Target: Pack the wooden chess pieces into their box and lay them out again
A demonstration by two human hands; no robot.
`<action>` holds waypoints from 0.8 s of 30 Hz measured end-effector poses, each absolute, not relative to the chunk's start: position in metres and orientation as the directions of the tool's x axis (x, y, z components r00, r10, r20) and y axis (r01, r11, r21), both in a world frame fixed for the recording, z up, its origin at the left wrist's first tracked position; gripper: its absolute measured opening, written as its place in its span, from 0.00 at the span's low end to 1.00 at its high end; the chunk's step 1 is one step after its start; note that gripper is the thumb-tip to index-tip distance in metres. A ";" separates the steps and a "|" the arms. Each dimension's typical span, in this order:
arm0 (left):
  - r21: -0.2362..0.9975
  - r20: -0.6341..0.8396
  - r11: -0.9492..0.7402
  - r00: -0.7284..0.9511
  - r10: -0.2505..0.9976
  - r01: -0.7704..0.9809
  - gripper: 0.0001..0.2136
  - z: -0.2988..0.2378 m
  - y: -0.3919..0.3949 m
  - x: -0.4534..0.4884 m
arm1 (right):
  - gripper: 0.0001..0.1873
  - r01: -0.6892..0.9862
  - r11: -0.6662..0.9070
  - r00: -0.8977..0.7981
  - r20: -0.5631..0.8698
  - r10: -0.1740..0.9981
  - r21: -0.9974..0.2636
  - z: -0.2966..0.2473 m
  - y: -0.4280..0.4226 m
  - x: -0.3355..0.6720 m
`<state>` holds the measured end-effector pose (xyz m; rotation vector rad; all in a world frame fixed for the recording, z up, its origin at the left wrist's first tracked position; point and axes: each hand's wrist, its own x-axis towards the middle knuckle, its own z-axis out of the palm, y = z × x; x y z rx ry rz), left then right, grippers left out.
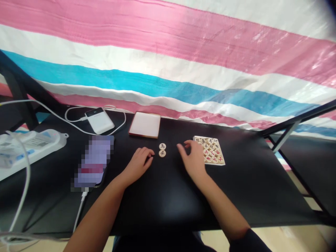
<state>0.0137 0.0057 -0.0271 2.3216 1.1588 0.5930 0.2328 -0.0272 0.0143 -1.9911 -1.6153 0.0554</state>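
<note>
Two round xiangqi pieces with dark characters lie on the black table, the far piece (162,146) touching the near piece (162,153). Just left of them rests my left hand (138,164), its fingers loosely bent and the thumb apart, with nothing visible in it. On the other side, my right hand (194,159) is at the left edge of a shallow white box (222,161) filled with rows of xiangqi pieces (212,147), some marked black and some red. Its thumb and fingers are spread, and the hand hides part of the box's left side.
A flat square lid (145,125) with a dark red rim lies at the back. Farther left are a white power bank (101,122) with a cable, a phone (94,161) on a charging cord, and a power strip (52,140). A striped sheet (168,63) hangs behind the table (162,203).
</note>
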 end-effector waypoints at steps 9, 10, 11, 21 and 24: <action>0.581 0.176 -0.536 0.548 0.818 0.612 0.07 -0.027 0.005 0.015 | 0.18 0.783 -0.606 0.620 0.109 0.777 -0.142 0.023 0.001 0.322; 0.582 0.176 -0.534 0.545 0.819 0.613 0.07 -0.027 0.005 0.015 | 0.19 0.777 -0.616 0.628 0.096 0.772 -0.130 0.024 0.002 0.322; 0.584 0.178 -0.533 0.544 0.820 0.613 0.07 -0.027 0.005 0.015 | 0.19 0.775 -0.620 0.631 0.081 0.772 -0.122 0.025 0.003 0.322; 0.685 0.232 -0.453 0.419 0.878 0.571 0.06 -0.005 0.005 0.017 | 0.15 0.813 -0.540 0.563 0.060 0.824 -0.219 0.023 0.002 0.341; 0.683 0.224 -0.470 0.451 0.864 0.559 0.05 0.001 0.001 0.025 | 0.13 0.823 -0.506 0.542 0.089 0.836 -0.259 0.017 0.001 0.347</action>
